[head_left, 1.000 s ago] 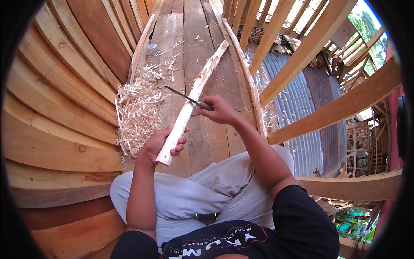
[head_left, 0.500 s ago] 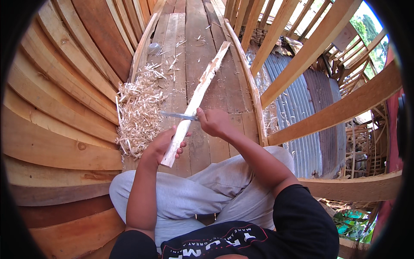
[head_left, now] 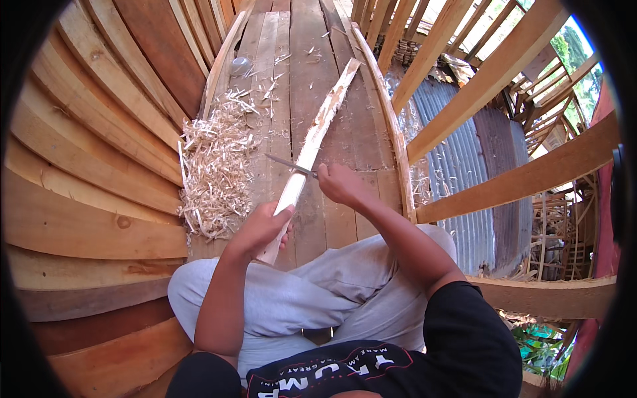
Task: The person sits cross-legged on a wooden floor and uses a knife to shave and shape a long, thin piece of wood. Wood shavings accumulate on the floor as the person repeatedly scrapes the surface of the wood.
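Observation:
A long, pale stick of wood (head_left: 309, 150) slants away from me over my crossed legs, with brownish patches toward its far end. My left hand (head_left: 263, 231) is wrapped around its near end, thumb along the top. In my right hand (head_left: 338, 183) is a knife (head_left: 286, 163), its handle hidden in the closed fingers. The blade lies across the stick's upper face, and its tip sticks out past the left side of the wood.
Curly wood shavings (head_left: 215, 166) are heaped on the plank floor (head_left: 308, 79) at the left. A small clear container (head_left: 240, 66) stands beyond them. Slatted boards (head_left: 93, 205) wall the left side; wooden railing posts (head_left: 488, 79) line the right, above a corrugated metal roof (head_left: 458, 179).
My right hand and the knife have shifted slightly right and up along the stick, and the blade has turned. My left hand has rolled over, bringing its thumb on top of the wood.

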Available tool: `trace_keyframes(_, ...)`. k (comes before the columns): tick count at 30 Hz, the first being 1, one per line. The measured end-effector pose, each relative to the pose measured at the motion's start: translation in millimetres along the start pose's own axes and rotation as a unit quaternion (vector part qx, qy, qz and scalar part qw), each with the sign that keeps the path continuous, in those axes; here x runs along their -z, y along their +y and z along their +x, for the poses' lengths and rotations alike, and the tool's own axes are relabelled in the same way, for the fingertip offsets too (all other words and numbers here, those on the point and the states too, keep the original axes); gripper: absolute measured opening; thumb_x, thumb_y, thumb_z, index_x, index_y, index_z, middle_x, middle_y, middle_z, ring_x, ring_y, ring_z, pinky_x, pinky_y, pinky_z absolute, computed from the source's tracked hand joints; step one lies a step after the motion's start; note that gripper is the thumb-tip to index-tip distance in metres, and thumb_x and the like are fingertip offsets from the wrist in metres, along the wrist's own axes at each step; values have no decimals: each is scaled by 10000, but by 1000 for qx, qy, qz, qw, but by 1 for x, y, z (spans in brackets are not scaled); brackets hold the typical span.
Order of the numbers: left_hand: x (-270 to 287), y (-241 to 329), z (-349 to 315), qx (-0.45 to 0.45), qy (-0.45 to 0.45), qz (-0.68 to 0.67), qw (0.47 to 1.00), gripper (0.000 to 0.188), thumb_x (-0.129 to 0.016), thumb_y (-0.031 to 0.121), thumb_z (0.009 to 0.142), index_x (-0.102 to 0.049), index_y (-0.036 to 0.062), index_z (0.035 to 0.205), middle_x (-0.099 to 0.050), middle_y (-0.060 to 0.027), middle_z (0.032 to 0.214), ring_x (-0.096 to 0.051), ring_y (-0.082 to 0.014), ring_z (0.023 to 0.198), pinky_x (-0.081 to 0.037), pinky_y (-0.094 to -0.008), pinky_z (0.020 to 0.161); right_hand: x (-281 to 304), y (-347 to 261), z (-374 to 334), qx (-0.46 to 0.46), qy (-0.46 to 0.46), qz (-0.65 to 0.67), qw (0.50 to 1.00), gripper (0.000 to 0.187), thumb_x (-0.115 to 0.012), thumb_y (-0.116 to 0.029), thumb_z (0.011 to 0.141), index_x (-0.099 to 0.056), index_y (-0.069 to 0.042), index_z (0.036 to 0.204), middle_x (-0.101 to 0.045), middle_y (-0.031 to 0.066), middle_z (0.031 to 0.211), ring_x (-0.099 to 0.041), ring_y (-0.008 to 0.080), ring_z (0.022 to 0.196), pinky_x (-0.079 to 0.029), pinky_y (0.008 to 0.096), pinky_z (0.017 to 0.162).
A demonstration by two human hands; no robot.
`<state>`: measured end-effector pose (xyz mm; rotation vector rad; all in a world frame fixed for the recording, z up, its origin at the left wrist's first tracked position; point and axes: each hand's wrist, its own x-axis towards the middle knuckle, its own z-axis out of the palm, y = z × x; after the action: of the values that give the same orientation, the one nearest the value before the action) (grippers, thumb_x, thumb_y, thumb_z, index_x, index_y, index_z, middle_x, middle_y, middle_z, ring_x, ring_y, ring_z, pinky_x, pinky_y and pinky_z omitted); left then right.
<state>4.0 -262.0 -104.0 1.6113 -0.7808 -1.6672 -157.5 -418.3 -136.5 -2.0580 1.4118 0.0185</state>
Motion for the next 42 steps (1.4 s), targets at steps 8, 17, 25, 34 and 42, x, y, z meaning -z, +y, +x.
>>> trace_keyframes(8,7,17,-6,45,-154,-332,930,472,-351,355,1032,-417,-17,1315,-487,-59,828,-501,-139,667,-447,-243,495,20,14,-3,257,21,130,957,487,-456,-442,997,-702,-24,950,-666,210,794,-638,393,733,-479,451,663)
trace_keyframes(17,16,11,3,48,-182,-311,932,566,-247,464,1051,-463,2,1295,-473,-28,755,-488,-127,609,-429,-232,448,-1,8,-18,178,164,14,970,536,-342,-410,1024,-690,-55,823,-632,221,728,-622,428,711,-468,521,634)
trace_keyframes(25,20,6,4,80,-156,-267,948,533,-265,521,1036,-514,51,1078,-447,11,629,-408,-84,442,-371,-237,368,-8,-13,-31,186,200,-19,962,537,-384,-311,968,-637,-27,589,-601,224,596,-616,418,569,-495,523,566)
trace_keyframes(34,-4,21,-1,85,-58,-242,965,476,-277,494,1044,-498,77,984,-398,49,564,-363,-46,400,-311,-204,327,-11,7,-2,225,245,-42,942,483,-437,-256,919,-595,-32,521,-573,204,535,-588,379,485,-486,487,500)
trace_keyframes(42,10,12,0,82,-103,-239,962,489,-265,510,1038,-484,74,1020,-411,19,619,-383,-69,450,-352,-218,373,-12,-1,-10,240,261,-43,934,483,-443,-258,915,-596,-26,520,-557,202,508,-570,379,452,-471,478,472)
